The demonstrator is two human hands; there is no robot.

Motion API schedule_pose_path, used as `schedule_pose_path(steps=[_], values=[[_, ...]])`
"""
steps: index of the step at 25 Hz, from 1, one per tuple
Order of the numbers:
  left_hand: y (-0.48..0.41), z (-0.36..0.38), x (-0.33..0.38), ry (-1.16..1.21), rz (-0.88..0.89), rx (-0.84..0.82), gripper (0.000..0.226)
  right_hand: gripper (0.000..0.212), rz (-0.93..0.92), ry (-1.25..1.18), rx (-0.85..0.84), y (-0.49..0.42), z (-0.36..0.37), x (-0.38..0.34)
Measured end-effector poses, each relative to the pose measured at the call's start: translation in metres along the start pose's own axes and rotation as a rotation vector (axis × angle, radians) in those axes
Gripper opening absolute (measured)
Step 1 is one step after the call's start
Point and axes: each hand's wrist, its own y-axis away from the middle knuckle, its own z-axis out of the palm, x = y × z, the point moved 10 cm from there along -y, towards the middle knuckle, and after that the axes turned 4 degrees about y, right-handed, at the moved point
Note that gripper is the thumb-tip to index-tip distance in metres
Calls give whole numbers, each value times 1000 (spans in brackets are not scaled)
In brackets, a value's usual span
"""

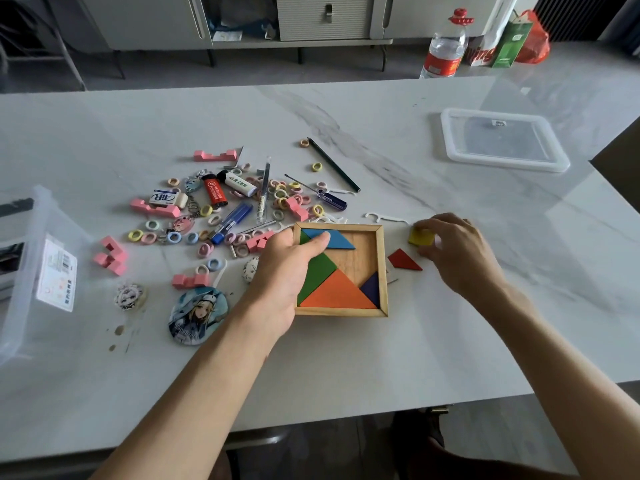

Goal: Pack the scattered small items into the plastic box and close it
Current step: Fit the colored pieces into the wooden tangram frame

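The counter [346,358] is a smooth, glossy white slab with grey marble veining. At centre frame lies a square wooden tray [382,271] with a raised pale rim and visible grain. It holds flat painted pieces: a blue parallelogram [341,240], a green triangle [318,275], a large orange triangle [339,292] and a small dark purple triangle [372,285].

The left hand [287,268] grips the tray's left edge, its thumb pressed on the blue piece. Its fingers are hidden under the tray. To the right of the tray, the right hand [457,251] has its fingers curled down, pinching a yellow square [420,237] on the counter. A red triangle [403,259] lies flat between that hand and the tray.

The clear plastic box [24,271] stands at the left edge, cut off by the frame, with a printed label on its wall. What is inside is hard to make out. Its translucent lid [502,142], a rounded rectangle, lies flat at upper right, well apart from the box.

Left of centre is the scatter:
- notched pink blocks [110,256]
- many small pastel rings [282,194]
- a red lighter [214,194] and a white lighter [239,183]
- an eraser [168,198]
- a dark pencil [332,164]
- a screwdriver [322,194]
- a white floss pick [386,218]
- a round printed badge [197,315]
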Motion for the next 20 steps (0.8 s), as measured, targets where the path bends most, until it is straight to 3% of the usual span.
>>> schedule_pose_path(steps=[3, 8, 20], values=[[0, -1, 1, 2, -7, -1, 22, 30, 32, -45, 38, -1, -7, 10], [0, 1, 0, -19, 1, 0, 22, 37, 184, -51, -111, 0, 3, 26], [1, 6, -3, -41, -14, 13, 22, 14, 251, 21, -44, 5, -5, 26]])
